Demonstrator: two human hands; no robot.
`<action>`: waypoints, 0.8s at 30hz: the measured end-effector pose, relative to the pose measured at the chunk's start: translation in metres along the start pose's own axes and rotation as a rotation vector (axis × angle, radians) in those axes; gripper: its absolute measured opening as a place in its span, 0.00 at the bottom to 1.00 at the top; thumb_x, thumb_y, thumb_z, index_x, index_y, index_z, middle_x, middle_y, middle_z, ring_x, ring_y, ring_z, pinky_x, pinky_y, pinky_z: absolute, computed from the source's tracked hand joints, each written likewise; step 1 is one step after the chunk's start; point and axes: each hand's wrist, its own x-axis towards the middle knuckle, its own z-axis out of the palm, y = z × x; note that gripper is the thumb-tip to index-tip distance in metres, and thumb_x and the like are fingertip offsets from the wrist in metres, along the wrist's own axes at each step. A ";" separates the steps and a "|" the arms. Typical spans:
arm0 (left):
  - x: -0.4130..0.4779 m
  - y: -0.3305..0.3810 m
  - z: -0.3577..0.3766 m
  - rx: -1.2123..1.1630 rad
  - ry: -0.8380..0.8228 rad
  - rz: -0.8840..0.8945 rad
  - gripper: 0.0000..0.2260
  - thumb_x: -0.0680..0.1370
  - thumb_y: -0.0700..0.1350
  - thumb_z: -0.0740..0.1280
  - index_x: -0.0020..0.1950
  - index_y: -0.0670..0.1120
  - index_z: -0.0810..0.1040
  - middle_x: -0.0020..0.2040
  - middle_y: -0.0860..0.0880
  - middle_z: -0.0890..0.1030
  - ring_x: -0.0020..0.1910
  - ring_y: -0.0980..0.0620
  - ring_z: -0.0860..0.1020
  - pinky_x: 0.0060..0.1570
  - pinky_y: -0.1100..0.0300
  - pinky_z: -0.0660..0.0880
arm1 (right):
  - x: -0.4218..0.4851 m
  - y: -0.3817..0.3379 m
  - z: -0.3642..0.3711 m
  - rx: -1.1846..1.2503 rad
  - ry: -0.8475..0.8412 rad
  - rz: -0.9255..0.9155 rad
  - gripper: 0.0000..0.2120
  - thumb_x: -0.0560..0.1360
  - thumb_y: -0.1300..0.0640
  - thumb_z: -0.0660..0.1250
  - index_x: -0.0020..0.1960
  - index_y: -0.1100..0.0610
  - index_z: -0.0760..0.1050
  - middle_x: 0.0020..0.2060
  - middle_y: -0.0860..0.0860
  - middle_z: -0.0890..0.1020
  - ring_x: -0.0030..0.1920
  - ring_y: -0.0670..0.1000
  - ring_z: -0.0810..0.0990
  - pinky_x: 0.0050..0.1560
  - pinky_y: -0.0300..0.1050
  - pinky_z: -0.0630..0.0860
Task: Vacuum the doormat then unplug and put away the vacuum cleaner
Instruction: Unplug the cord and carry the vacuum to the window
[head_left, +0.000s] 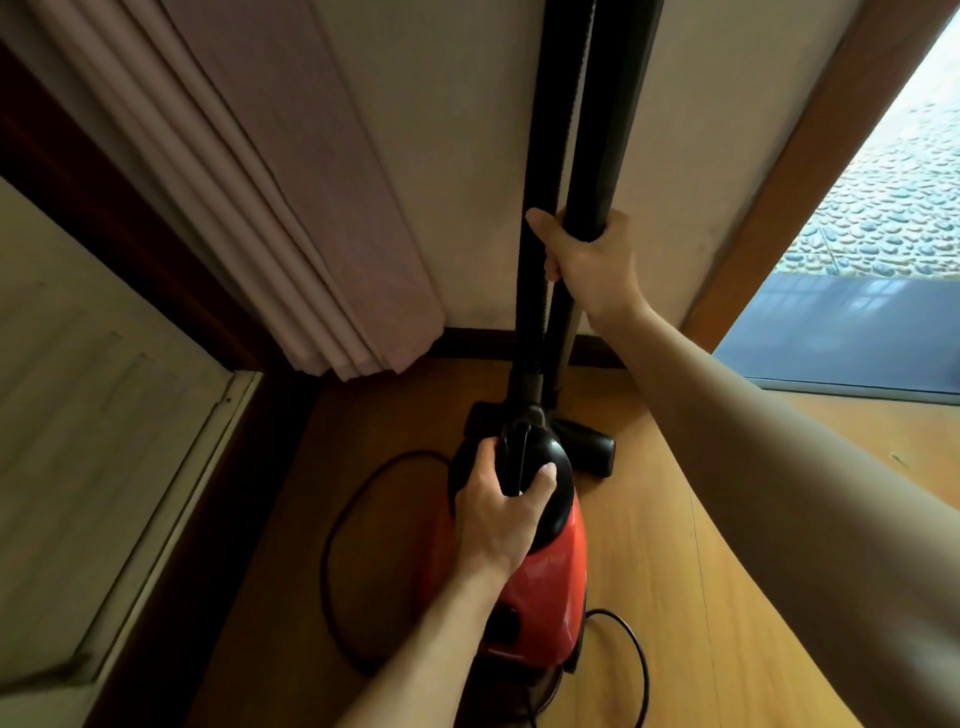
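Observation:
A red and black vacuum cleaner (550, 566) stands on the wooden floor in a corner, close to the wall. My left hand (501, 512) grips the black handle on top of its body. My right hand (587, 260) holds the black wand (608, 130), which stands upright against the wall beside the ribbed hose (550, 130). The black floor nozzle (587, 447) rests on the floor by the skirting. A black power cord (343, 535) lies in loops on the floor around the body. The doormat is out of view.
A folded pale curtain (291, 208) hangs at the left of the corner. A dark wooden frame and a white panelled door (104, 441) are at the far left. At the right, a wooden door frame (810, 171) opens onto pebbled ground outside.

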 end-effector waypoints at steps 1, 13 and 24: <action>0.000 -0.001 0.000 0.006 0.009 0.002 0.13 0.73 0.54 0.71 0.57 0.55 0.78 0.50 0.57 0.83 0.50 0.65 0.78 0.45 0.74 0.72 | -0.002 0.002 -0.001 -0.015 -0.008 -0.004 0.15 0.78 0.57 0.73 0.40 0.66 0.76 0.29 0.57 0.75 0.28 0.50 0.75 0.33 0.45 0.75; -0.008 0.010 -0.006 0.077 0.013 -0.072 0.18 0.75 0.52 0.72 0.62 0.52 0.72 0.47 0.50 0.82 0.45 0.51 0.83 0.46 0.53 0.81 | -0.044 0.037 -0.023 -0.200 0.042 0.202 0.27 0.72 0.52 0.79 0.66 0.54 0.72 0.53 0.42 0.80 0.52 0.41 0.81 0.52 0.38 0.80; -0.002 -0.021 -0.051 0.038 0.016 0.164 0.16 0.78 0.53 0.67 0.64 0.48 0.78 0.57 0.50 0.80 0.56 0.55 0.78 0.52 0.71 0.73 | -0.101 0.041 -0.036 -0.535 0.086 0.198 0.32 0.74 0.50 0.76 0.73 0.53 0.66 0.63 0.55 0.76 0.58 0.52 0.79 0.64 0.53 0.77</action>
